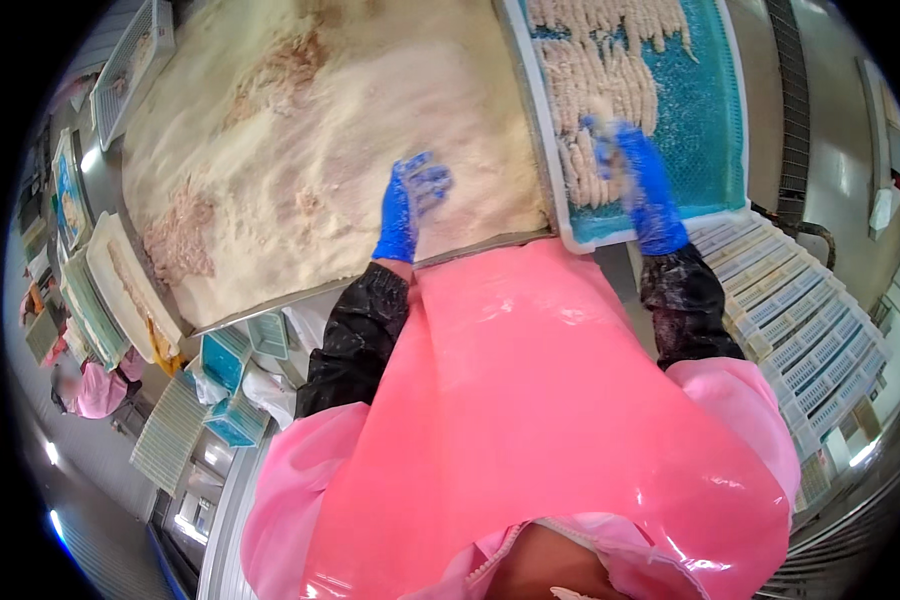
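Note:
My left hand (413, 203), in a blue glove dusted with white, is just above a wide bed of pale flour (370, 110). Its fingers are apart and hold nothing. Pinkish raw-looking pieces (180, 235) lie partly coated in the flour at the left, with another heap (282, 75) farther back. My right hand (638, 185), also blue-gloved, is over a white-rimmed tray with a blue-green mesh base (705, 130). Flour-coated strips (595, 85) lie there side by side in rows. Motion smears the right fingers, and a pale blur beside them cannot be made out.
A metal edge (370, 275) borders the flour bed in front of me. Stacked white trays (800, 310) stand at the right. Baskets and trays (225, 360) crowd the left, and a person in pink (100, 390) is farther off there.

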`<state>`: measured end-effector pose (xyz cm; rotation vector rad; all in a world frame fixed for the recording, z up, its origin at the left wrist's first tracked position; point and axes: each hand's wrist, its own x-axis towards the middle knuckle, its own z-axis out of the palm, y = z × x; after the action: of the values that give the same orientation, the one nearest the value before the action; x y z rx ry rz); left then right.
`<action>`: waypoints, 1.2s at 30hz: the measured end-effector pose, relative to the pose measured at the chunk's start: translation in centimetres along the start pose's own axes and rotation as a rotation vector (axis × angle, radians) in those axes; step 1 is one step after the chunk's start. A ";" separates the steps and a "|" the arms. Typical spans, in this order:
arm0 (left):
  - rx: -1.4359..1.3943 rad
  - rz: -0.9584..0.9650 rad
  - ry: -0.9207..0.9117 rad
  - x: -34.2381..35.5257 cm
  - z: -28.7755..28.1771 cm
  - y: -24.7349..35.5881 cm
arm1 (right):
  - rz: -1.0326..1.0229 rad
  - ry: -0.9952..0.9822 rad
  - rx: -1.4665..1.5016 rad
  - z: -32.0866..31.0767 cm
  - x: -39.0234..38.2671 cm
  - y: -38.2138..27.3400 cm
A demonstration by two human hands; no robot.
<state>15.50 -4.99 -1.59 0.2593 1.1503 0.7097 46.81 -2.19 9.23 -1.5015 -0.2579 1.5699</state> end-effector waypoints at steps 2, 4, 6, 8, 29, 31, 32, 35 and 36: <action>-0.016 0.007 0.044 0.9 -0.3 -0.1 | -0.278 0.033 -0.402 -7.0 4.0 -1.7; 0.008 0.014 0.063 0.9 0.4 0.2 | -0.543 0.180 -0.754 -9.8 6.7 -3.1; 0.045 0.015 0.096 0.8 1.1 0.5 | -0.859 0.315 -1.141 -10.8 9.4 -3.8; 0.047 0.040 0.109 0.5 1.2 0.2 | -0.802 0.281 -1.371 -11.4 10.8 -4.1; 0.521 0.942 0.696 -7.5 -12.6 2.8 | -0.540 0.527 -1.502 -12.0 13.5 -2.6; 0.986 1.024 0.813 -7.0 -12.8 4.7 | -0.518 0.624 -1.642 -6.8 9.2 -2.7; 1.224 1.058 0.863 -6.3 -12.9 5.5 | -0.873 0.617 -1.698 -3.5 7.8 -2.5; 0.602 0.889 0.660 -3.1 -14.7 4.5 | -1.133 0.588 -1.730 6.2 5.5 0.7; 0.298 0.822 0.548 -2.5 -15.1 4.3 | -1.532 0.394 -1.504 8.0 6.9 2.4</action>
<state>-0.24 -5.82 -3.59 0.8577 1.6889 1.3843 39.84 4.79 4.72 -1.6278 -2.0239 -0.4178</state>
